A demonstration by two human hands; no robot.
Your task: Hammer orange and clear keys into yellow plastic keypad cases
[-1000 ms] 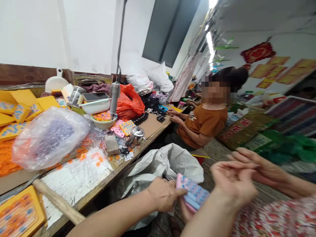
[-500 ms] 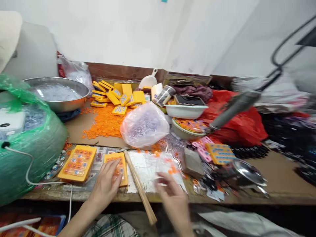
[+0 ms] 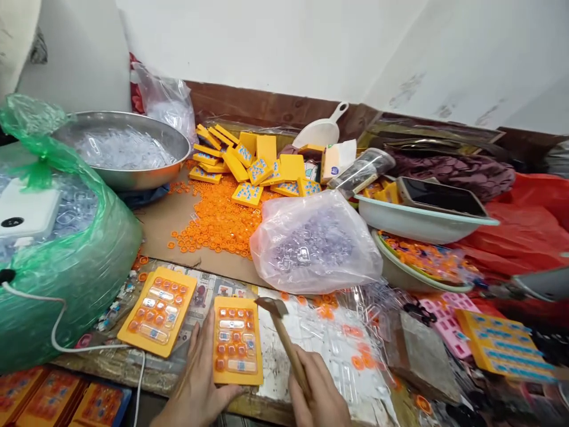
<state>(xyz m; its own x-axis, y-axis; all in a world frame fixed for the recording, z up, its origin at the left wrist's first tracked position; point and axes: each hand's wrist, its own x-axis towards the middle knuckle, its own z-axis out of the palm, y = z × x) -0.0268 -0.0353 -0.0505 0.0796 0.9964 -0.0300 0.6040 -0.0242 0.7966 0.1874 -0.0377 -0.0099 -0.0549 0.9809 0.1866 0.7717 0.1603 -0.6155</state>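
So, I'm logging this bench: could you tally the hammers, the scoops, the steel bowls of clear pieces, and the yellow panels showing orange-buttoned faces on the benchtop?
Hammer: 1
Yellow panels, visible faces: 2
White scoop: 1
Steel bowl: 1
Total: 5

I have room to slide my right hand [image 3: 320,392] rightward over the white board [image 3: 272,369], crossing only low plastic pieces, until the block [image 3: 422,351] stops it. Ahead, the bulging plastic bag [image 3: 315,246] bars me; my left hand [image 3: 199,379] takes up the near gap between the two yellow panels [image 3: 237,342].
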